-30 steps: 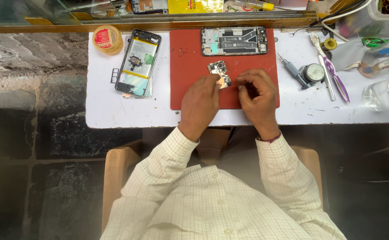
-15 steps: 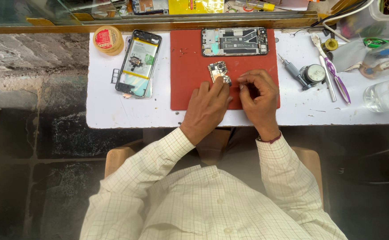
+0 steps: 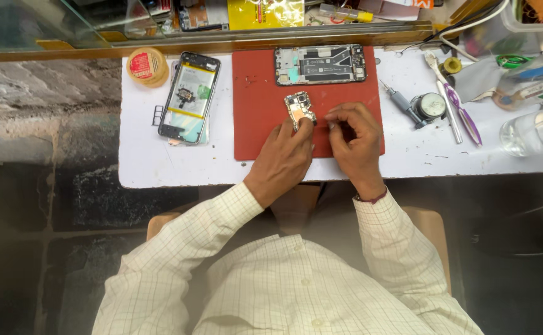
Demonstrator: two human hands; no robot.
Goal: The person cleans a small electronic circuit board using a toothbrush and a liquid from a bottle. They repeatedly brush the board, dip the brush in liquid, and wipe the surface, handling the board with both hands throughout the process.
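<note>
A small phone circuit board (image 3: 299, 107) lies on the red work mat (image 3: 259, 124). My left hand (image 3: 282, 161) pinches the board's near edge with its fingertips. My right hand (image 3: 356, 144) rests on the mat just right of the board, its fingers curled together over something too small to tell. An opened phone frame (image 3: 320, 64) with its insides showing lies at the far edge of the mat. A second opened phone with a yellow-edged battery (image 3: 190, 96) lies on the white table (image 3: 160, 161) to the left of the mat.
A round yellow tin with a red lid label (image 3: 147, 66) sits at the far left. Right of the mat lie a small screwdriver (image 3: 395, 98), a round dial gauge (image 3: 431, 106), purple tweezers (image 3: 461, 115) and a clear bottle (image 3: 532, 130). A glass shelf runs along the back.
My left hand has slid up and right along the mat and now grips the board's near edge. My right hand has stayed almost in place beside it.
</note>
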